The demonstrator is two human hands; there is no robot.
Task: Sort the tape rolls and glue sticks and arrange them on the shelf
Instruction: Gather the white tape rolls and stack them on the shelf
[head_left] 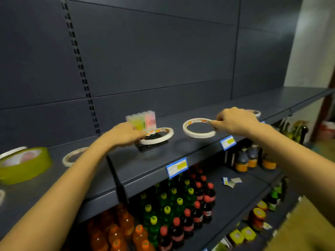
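Our right fingers (pixel 216 124) pinch a white tape ring (pixel 198 128) lifted just above the shelf (pixel 181 149). Our left hand (pixel 125 133) grips another ring (pixel 159 135) beside the glue sticks (pixel 143 120), over a black pack (pixel 151 144).

Dark grey slotted back panel (pixel 145 51) w/ pale wall (pixel 315 42) at right, dim light.

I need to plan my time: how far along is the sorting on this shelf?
Early stage. Done: glue sticks stand grouped at the back. In hand: each hand holds a white tape roll, left and right. Left: scattered rolls, like the yellow-green roll.
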